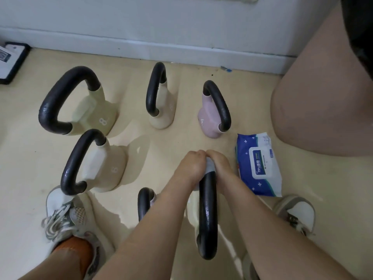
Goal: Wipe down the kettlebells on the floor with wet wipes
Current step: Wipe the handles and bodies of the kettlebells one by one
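my left hand (190, 169) and right hand (219, 165) are both curled around a white wipe (210, 167), pressing it onto the far end of the handle (207, 199) of the kettlebell (208, 235) standing on the floor between my shoes. judgement: the kettlebell is heavy and rigid and should not shift under rubbing. the wetted handle is probably slick, so lift it by the top of the loop. the wipe is soft and thin.

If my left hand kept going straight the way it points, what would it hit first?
Probably the pink kettlebell, standing beyond the left hand with only bare floor between, though depth is hard to judge from this view.
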{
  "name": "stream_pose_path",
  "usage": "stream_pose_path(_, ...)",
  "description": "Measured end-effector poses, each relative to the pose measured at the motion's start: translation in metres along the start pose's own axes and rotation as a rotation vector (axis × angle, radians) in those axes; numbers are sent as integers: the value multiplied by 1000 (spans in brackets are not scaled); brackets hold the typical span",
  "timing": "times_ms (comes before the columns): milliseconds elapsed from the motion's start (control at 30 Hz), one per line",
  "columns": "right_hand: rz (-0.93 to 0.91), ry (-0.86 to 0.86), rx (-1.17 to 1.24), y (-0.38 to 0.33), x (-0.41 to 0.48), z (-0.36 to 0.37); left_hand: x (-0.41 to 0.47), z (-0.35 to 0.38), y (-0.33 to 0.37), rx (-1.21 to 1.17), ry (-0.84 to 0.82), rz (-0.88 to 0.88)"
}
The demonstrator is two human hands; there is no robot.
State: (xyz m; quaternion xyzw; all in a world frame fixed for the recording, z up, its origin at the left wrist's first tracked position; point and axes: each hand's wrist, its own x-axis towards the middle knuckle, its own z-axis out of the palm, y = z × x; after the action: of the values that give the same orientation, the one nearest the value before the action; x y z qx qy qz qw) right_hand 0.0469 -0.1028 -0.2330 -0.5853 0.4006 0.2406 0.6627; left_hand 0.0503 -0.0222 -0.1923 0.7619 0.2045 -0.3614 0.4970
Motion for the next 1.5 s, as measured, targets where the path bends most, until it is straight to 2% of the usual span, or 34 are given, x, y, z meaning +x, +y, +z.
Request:
stream_pose_path(100,-167,-55,54,-1,-26,3,-32,15,-13,8,203,185)
stream_pose_path(167,-310,-78,-46,9,-50,2,-61,31,-35,-137,287,293)
stream_pose_path(300,-440,-74,-215,49,-94,-4,-107,46,-79,-414,231,488)
stream_pose_path(434,-506,-35,-467,73,-116,-7,-126,57,-119,-197,294,621)
stream_pose_path(568,-586,69,-713,63,-117,1,-129,64,-136,-3,318,575)
stream_pose_path(668,-526,81,-647,42,-107,6,-129,57,-127,-19,263,576)
stream_pose_path(835,-433,58,-564,48,-111,-1,-122,38,-113,144,110,482)
stream_pose_path(901,-431,104,-483,58,-114,-2,-123,31,-108,213,83,468)
stream_pose_path(1102,-337,314,-76,63,-115,6,-114,-3,-87,524,-110,503)
stream_pose_path(1202,-215,268,165,56,-123,5,-99,-32,-66,657,-254,484)
stream_pose_path(1302,-87,59,61,51,-128,-11,-79,-56,-43,770,-217,546)
stream_pose_path(1369,-102,-24,-196,48,-131,-29,-73,-63,-45,762,-129,567)
stream_pose_path(1436,-114,-91,-428,41,-135,-46,-75,-66,-59,600,-31,511)
stream_pose_path(1502,-137,-105,-543,34,-139,-58,-82,-68,-69,247,-1,409)
